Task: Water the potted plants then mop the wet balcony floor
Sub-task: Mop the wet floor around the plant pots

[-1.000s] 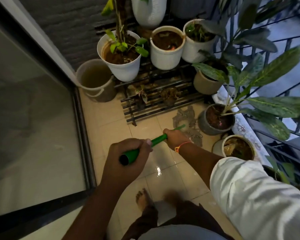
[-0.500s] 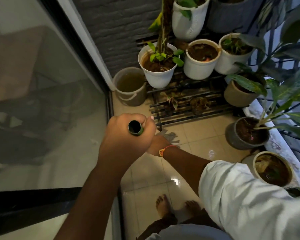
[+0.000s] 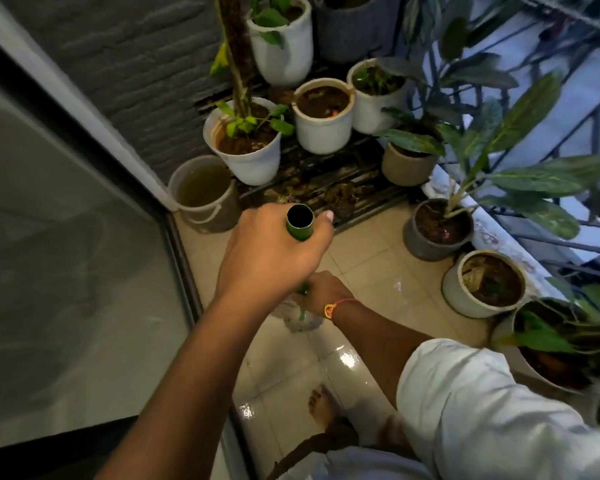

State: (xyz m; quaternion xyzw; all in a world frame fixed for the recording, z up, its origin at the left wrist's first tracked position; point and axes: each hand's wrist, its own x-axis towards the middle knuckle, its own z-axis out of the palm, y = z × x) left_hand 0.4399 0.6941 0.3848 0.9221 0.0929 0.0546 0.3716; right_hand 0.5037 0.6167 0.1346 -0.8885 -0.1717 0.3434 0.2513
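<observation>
Your green tubular mop handle [image 3: 300,225] stands nearly upright, its hollow top end facing you. Its pale stringy mop head [image 3: 300,318] rests on the glossy wet beige floor tiles [image 3: 368,271]. White and grey potted plants [image 3: 248,140] crowd the slatted rack and the railing side.

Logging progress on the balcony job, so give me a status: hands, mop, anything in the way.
Left hand and right hand both gripping green mop handle. Mop head down on wet floor tiles. Bucket and grey pot flank the path.
</observation>
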